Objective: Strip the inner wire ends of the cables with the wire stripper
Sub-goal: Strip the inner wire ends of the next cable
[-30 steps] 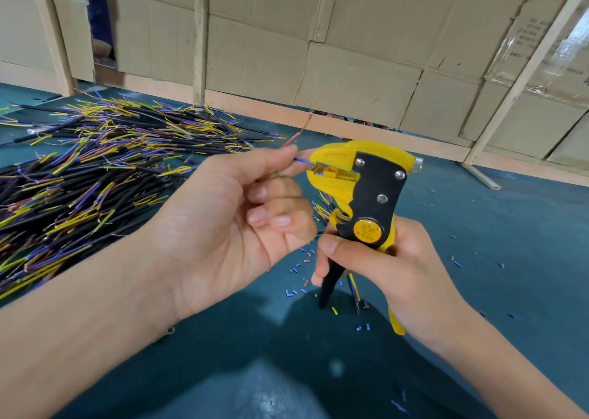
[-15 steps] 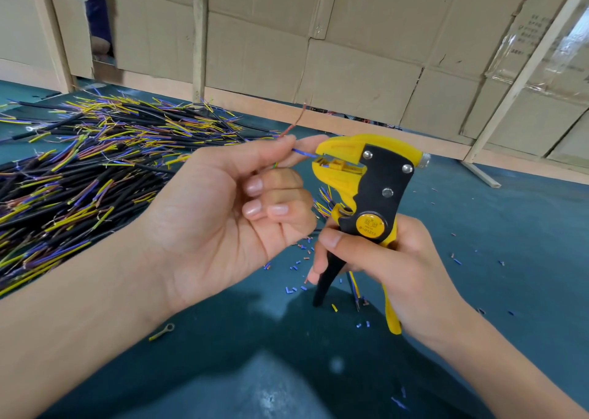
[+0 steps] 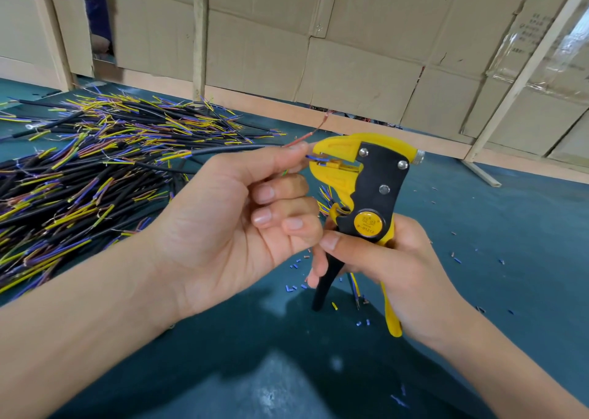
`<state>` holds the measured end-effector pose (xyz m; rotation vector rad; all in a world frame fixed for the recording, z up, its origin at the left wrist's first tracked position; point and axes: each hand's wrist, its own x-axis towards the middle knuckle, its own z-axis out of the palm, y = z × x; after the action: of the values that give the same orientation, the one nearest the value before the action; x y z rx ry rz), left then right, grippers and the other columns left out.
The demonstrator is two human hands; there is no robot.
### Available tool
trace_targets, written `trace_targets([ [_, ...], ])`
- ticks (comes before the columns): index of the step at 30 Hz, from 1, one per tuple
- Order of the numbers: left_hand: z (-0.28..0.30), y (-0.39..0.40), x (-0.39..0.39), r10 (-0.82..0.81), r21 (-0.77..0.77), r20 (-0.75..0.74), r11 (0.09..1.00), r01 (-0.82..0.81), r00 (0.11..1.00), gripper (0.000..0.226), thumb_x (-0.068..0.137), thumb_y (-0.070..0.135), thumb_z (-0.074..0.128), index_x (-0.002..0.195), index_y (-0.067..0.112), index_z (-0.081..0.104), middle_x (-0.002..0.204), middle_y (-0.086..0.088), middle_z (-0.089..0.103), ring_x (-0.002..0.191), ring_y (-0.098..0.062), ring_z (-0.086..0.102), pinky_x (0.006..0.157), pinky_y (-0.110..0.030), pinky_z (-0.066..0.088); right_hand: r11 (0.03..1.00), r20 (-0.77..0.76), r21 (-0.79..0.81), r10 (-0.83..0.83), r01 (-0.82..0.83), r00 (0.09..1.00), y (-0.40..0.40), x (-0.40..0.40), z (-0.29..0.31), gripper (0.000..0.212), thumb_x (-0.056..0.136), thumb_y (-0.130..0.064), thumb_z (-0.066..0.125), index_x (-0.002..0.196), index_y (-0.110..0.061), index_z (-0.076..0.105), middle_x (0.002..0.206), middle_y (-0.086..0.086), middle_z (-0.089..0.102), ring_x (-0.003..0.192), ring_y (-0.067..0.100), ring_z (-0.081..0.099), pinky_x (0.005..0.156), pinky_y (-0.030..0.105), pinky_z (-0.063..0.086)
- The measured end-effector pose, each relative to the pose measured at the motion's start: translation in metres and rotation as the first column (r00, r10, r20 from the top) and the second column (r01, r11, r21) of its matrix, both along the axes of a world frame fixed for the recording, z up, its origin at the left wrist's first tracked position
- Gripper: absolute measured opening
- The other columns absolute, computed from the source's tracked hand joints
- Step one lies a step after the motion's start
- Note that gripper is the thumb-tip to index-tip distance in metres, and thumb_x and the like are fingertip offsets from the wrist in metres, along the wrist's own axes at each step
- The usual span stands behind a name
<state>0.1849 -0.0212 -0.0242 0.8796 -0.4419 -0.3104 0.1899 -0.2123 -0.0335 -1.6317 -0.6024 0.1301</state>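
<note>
A yellow-and-black plastic wire stripper [image 3: 363,189], riveted at three points and marked by a round yellow dial, is gripped upright by its two handles in the right hand [image 3: 398,272]. A thin blue inner wire [image 3: 314,157] is pinched between thumb and forefinger of the left hand [image 3: 236,218] and fed into the stripper's toothed mouth, with a reddish strand [image 3: 306,136] splayed upward. Black-sheathed cables [image 3: 95,170] with yellow, blue and brown ends are heaped at left on the teal felt-like tabletop [image 3: 510,227], which is littered with short insulation offcuts [image 3: 294,288].

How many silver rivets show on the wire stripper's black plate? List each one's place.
3 rivets: top left, top right, lower middle. More may hide under the right hand.
</note>
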Motion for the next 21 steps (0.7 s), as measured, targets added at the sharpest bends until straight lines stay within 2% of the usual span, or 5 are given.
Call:
trace_targets([
  [3, 0.0045, -0.0004, -0.0013, 0.020, 0.026, 0.002, 0.999, -0.020, 1.000, 0.017, 0.101, 0.033, 0.044, 0.089, 0.028, 0.033, 0.050, 0.009, 0.041, 0.043, -0.005, 0.039, 0.050, -0.023, 0.026, 0.999, -0.013, 0.019, 0.030, -0.030, 0.999, 0.0000, -0.0005, -0.0003, 0.024, 0.086, -0.012, 0.061, 0.071, 0.006, 0.061, 0.066, 0.017, 0.064, 0.065, 0.037, 0.064, 0.072, 0.054, 0.055],
  [8, 0.0063, -0.0025, -0.0046, -0.013, -0.008, -0.012, 1.000, 0.013, 1.000, 0.028, 0.104, 0.035, 0.037, 0.098, 0.030, 0.010, 0.050, 0.010, 0.037, 0.043, -0.004, 0.036, 0.052, -0.024, 0.019, 0.998, -0.013, 0.041, 0.050, -0.049, 0.999, 0.0012, -0.0014, -0.0016, 0.023, 0.085, -0.010, 0.062, 0.068, 0.005, 0.061, 0.064, 0.018, 0.063, 0.060, 0.035, 0.063, 0.064, 0.040, 0.055],
  [12, 0.0074, -0.0031, -0.0059, -0.013, -0.009, -0.018, 1.000, 0.013, 1.000, 0.029, 0.104, 0.035, 0.036, 0.097, 0.030, 0.009, 0.049, 0.010, 0.035, 0.042, -0.004, 0.034, 0.054, -0.026, 0.016, 0.997, -0.027, 0.061, 0.052, -0.050, 0.998, 0.0014, -0.0005, -0.0030, 0.022, 0.085, -0.010, 0.062, 0.067, 0.002, 0.062, 0.061, 0.015, 0.062, 0.056, 0.033, 0.063, 0.060, 0.038, 0.054],
  [18, 0.0093, -0.0064, -0.0082, 0.025, -0.005, -0.029, 1.000, -0.025, 0.999, 0.031, 0.100, 0.034, 0.040, 0.097, 0.029, 0.009, 0.047, 0.011, 0.034, 0.040, -0.004, 0.031, 0.054, -0.027, 0.013, 0.997, -0.045, 0.059, 0.058, -0.055, 0.997, -0.0002, 0.0017, -0.0055, 0.024, 0.080, -0.022, 0.069, 0.074, 0.001, 0.064, 0.066, 0.015, 0.066, 0.060, 0.038, 0.067, 0.069, 0.066, 0.051],
  [21, 0.0106, -0.0085, -0.0093, 0.071, 0.016, -0.054, 0.997, -0.071, 0.996, 0.031, 0.104, 0.033, 0.038, 0.095, 0.029, 0.008, 0.046, 0.011, 0.030, 0.039, -0.004, 0.028, 0.057, -0.029, 0.010, 0.997, -0.066, 0.055, 0.053, -0.049, 0.996, -0.0007, 0.0025, -0.0057, 0.023, 0.081, -0.021, 0.069, 0.079, 0.002, 0.065, 0.068, 0.017, 0.066, 0.061, 0.040, 0.068, 0.073, 0.072, 0.048],
])
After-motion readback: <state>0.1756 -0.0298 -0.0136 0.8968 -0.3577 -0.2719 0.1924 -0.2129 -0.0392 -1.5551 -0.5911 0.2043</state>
